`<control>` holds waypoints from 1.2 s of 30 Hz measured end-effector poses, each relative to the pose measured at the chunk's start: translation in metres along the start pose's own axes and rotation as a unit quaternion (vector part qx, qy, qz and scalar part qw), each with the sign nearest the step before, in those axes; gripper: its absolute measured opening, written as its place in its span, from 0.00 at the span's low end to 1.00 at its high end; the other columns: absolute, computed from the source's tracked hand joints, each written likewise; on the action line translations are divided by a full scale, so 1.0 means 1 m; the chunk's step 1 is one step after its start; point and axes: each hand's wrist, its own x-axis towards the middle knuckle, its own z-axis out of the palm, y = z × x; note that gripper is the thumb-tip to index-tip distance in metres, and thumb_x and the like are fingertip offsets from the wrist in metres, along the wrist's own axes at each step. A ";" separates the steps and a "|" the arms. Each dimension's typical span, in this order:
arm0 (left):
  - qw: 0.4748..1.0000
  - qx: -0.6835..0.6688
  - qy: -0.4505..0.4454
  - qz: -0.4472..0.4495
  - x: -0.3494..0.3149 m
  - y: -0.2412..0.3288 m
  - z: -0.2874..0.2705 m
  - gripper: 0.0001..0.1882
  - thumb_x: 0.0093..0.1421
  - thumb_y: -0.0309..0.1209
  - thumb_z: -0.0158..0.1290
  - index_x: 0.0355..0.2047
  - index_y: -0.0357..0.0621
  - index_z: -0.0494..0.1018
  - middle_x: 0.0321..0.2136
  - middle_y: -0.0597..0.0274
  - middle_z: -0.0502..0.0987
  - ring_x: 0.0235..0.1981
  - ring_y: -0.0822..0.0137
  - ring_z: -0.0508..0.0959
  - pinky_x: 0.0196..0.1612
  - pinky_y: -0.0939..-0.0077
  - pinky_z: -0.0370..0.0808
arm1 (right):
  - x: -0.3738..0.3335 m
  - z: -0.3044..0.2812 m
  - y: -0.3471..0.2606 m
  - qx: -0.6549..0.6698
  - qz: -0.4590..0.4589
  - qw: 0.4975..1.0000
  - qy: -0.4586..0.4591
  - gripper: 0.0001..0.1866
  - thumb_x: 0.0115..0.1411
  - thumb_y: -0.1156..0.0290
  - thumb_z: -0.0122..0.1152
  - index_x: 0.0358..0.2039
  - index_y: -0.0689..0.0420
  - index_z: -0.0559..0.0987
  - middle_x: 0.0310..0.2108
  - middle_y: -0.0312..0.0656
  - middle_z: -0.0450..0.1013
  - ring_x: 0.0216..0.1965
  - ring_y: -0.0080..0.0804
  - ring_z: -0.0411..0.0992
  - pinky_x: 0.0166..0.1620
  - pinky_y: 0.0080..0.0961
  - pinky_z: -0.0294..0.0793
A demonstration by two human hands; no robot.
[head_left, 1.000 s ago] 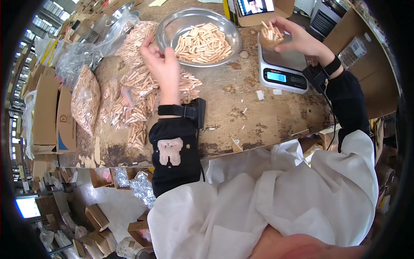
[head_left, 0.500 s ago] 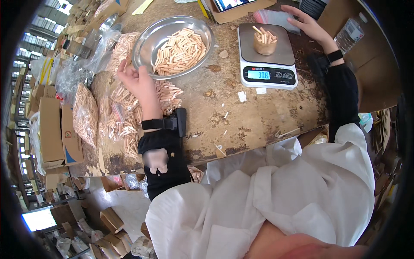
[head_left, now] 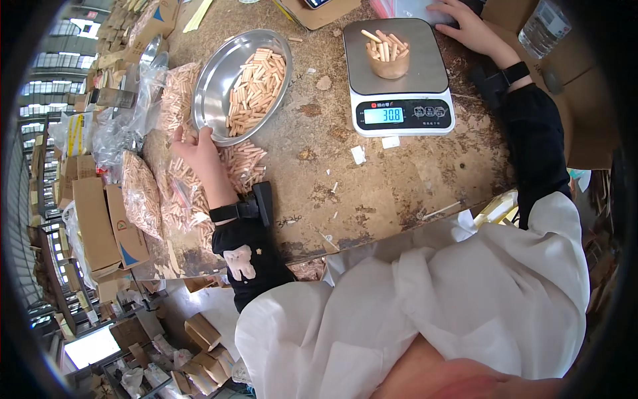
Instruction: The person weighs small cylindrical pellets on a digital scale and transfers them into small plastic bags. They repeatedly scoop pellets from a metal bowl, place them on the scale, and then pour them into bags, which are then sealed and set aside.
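Observation:
My left hand (head_left: 201, 158) is at the near left rim of an oval metal bowl (head_left: 207, 83), thumb at the rim and fingers curled outside it. Short wooden dowels (head_left: 258, 90) lie in the bowl, heaped toward its right side. My right hand (head_left: 473, 32) rests with fingers spread on clear plastic bags (head_left: 417, 9) with a pink edge, beyond the far right corner of a digital scale (head_left: 427, 78). On the scale's plate stands a small round tan cup (head_left: 389, 66), filled with upright and leaning dowels.
Dowels in clear bags (head_left: 141, 193) and a loose-looking pile (head_left: 242, 163) lie left of and below the bowl. Cardboard boxes (head_left: 95, 223) flank the table's left edge. A water bottle (head_left: 545, 28) is at the far right. Paper scraps (head_left: 359, 155) dot the worn wooden table (head_left: 392, 193).
The bowl looks narrower and turned or tilted, with my left hand still at its rim. My right hand has come down onto the plastic bags. The whole view has shifted slightly.

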 end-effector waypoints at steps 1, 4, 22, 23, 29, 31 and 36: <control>1.000 0.023 0.009 -0.013 0.000 0.001 0.000 0.35 0.54 0.17 0.54 0.60 0.34 0.52 0.35 0.59 0.71 0.36 0.72 0.72 0.31 0.83 0.70 | 0.001 -0.002 -0.004 0.002 0.000 1.000 -0.004 0.20 0.54 0.67 0.65 0.48 0.57 0.77 0.56 0.58 0.68 0.57 0.54 0.65 0.60 0.41 0.64; 0.997 0.024 0.050 0.048 -0.003 0.007 0.009 0.35 0.55 0.22 0.57 0.60 0.35 0.53 0.40 0.55 0.70 0.44 0.67 0.71 0.38 0.77 0.72 | 0.003 -0.009 -0.011 0.003 -0.006 1.000 -0.012 0.17 0.52 0.68 0.65 0.44 0.58 0.79 0.52 0.53 0.71 0.54 0.52 0.67 0.58 0.42 0.66; 0.867 -0.189 -0.459 0.029 -0.147 0.112 0.099 0.22 0.65 0.43 0.52 0.50 0.38 0.70 0.33 0.63 0.77 0.31 0.74 0.73 0.32 0.83 0.66 | -0.004 -0.068 -0.182 0.093 -0.231 0.940 0.234 0.07 0.49 0.72 0.65 0.30 0.57 0.81 0.32 0.40 0.74 0.34 0.37 0.75 0.36 0.29 0.76; 0.859 -0.231 -0.456 -0.020 -0.147 0.111 0.097 0.22 0.65 0.44 0.52 0.49 0.38 0.70 0.32 0.63 0.76 0.29 0.75 0.72 0.30 0.83 0.65 | -0.009 -0.068 -0.194 0.104 -0.286 0.929 0.211 0.09 0.47 0.72 0.65 0.30 0.58 0.81 0.30 0.40 0.74 0.32 0.36 0.74 0.33 0.30 0.75; 0.904 -0.197 -0.375 -0.057 -0.142 0.096 0.081 0.13 0.68 0.37 0.50 0.42 0.40 0.72 0.28 0.64 0.76 0.22 0.78 0.70 0.26 0.86 0.62 | -0.018 -0.056 -0.204 0.085 -0.339 0.913 0.212 0.11 0.41 0.71 0.63 0.29 0.57 0.79 0.36 0.39 0.74 0.40 0.38 0.75 0.40 0.31 0.79; 0.889 -0.226 -0.390 -0.077 -0.141 0.096 0.083 0.08 0.68 0.32 0.49 0.40 0.40 0.73 0.28 0.66 0.76 0.25 0.79 0.72 0.28 0.86 0.65 | -0.016 -0.058 -0.199 0.092 -0.336 0.918 0.191 0.11 0.44 0.71 0.63 0.31 0.57 0.81 0.37 0.43 0.77 0.40 0.42 0.76 0.44 0.37 0.79; 0.823 -0.118 -0.549 0.087 -0.134 0.098 0.086 0.02 0.60 0.25 0.57 0.32 0.42 0.74 0.29 0.65 0.78 0.31 0.71 0.76 0.35 0.80 0.70 | -0.017 -0.056 -0.195 0.089 -0.321 0.930 0.158 0.09 0.45 0.72 0.63 0.29 0.57 0.80 0.38 0.42 0.77 0.44 0.44 0.74 0.52 0.47 0.75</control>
